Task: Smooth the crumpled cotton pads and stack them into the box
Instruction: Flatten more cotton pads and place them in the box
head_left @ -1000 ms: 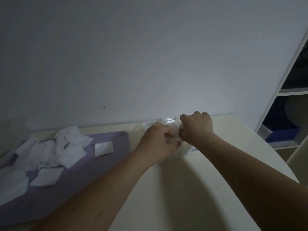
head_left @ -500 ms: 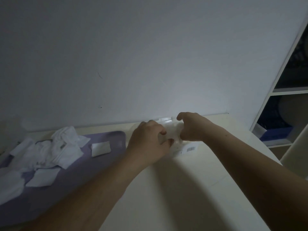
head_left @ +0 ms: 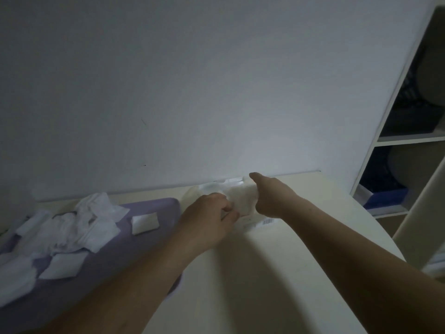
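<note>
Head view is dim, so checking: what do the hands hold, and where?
A cotton pad: left hand pinches its left edge, right hand its right edge.

The crumpled cotton pads at eight o'clock look soft, fibrous, matt white; the lilac tray beneath is smooth, probably plastic, faintly sheened; the box at its three o'clock is clear glossy plastic; the wrinkled pad over it is matt cotton; the cream table is smooth.
</note>
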Demonstrator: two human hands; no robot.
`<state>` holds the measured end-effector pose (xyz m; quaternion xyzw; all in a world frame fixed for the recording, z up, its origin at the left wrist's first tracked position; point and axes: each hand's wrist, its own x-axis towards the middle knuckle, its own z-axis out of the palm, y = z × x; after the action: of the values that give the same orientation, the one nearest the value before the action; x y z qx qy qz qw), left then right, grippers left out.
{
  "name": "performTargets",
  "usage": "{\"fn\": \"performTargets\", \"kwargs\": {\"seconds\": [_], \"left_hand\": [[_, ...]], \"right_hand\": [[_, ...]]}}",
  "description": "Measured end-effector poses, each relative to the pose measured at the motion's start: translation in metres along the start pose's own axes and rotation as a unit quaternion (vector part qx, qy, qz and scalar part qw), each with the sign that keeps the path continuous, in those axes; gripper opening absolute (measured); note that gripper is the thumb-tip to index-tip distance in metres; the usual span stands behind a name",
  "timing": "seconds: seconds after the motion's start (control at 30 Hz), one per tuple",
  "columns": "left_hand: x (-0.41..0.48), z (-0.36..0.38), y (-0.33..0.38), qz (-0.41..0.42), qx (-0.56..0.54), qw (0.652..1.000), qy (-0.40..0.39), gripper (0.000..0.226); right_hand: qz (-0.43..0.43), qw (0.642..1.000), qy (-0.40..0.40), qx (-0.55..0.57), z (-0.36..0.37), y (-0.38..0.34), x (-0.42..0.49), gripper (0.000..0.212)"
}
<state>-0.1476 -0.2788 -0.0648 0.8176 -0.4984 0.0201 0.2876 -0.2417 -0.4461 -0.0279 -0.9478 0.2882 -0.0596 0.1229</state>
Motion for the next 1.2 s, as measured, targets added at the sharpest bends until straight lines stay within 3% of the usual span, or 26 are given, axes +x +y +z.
{"fn": "performTargets", "kwargs": {"seconds": [0.1, 0.23, 0.37, 0.43, 0.53, 0.67, 0.73, 0.8, 0.87, 0.97, 1.1, 1.2], "left_hand": [[-0.008, -0.011, -0.001, 0.015, -0.014, 1.000, 0.001, 0.014], [-0.034, -0.035, -0.004, 0.002, -0.002, 1.000, 0.003, 0.030], [-0.071, -0.054, -0.028, -0.041, 0.004, 0.999, 0.007, 0.033], [-0.089, -0.060, -0.038, -0.065, 0.014, 0.998, -0.007, 0.030], [-0.121, -0.080, -0.070, -0.105, 0.038, 0.994, -0.021, 0.027], [-0.159, -0.118, -0.121, -0.141, 0.069, 0.987, 0.029, 0.021], [-0.173, -0.137, -0.141, -0.191, 0.149, 0.968, 0.070, 0.030], [-0.190, -0.152, -0.156, -0.280, 0.216, 0.934, 0.051, 0.035], [-0.205, -0.154, -0.170, -0.314, 0.217, 0.924, 0.013, 0.036], [-0.216, -0.142, -0.181, -0.279, 0.215, 0.936, 0.014, 0.041], [-0.201, -0.128, -0.174, -0.237, 0.164, 0.956, 0.047, 0.020], [-0.180, -0.114, -0.168, -0.198, 0.125, 0.971, 0.038, 0.030]], "right_hand": [[-0.003, 0.993, 0.030, -0.112, -0.007, -0.012, -0.013, 0.039], [-0.030, 0.980, 0.094, -0.174, -0.017, -0.045, -0.030, 0.021], [-0.104, 0.992, 0.070, -0.004, -0.005, -0.110, -0.040, 0.046], [-0.129, 0.986, 0.021, 0.099, 0.015, -0.142, -0.046, 0.045], [-0.153, 0.975, -0.049, 0.152, 0.063, -0.189, -0.046, 0.041], [-0.162, 0.976, -0.102, 0.106, 0.103, -0.224, -0.033, 0.048], [-0.155, 0.982, -0.099, 0.048, 0.113, -0.233, -0.027, 0.041], [-0.155, 0.984, -0.093, 0.007, 0.121, -0.241, -0.022, 0.041], [-0.159, 0.984, -0.079, -0.018, 0.125, -0.246, -0.020, 0.042], [-0.177, 0.981, -0.070, -0.031, 0.122, -0.247, -0.021, 0.042], [-0.196, 0.978, -0.053, -0.039, 0.115, -0.237, -0.024, 0.039], [-0.177, 0.983, -0.037, -0.008, 0.107, -0.222, -0.026, 0.033]]}}
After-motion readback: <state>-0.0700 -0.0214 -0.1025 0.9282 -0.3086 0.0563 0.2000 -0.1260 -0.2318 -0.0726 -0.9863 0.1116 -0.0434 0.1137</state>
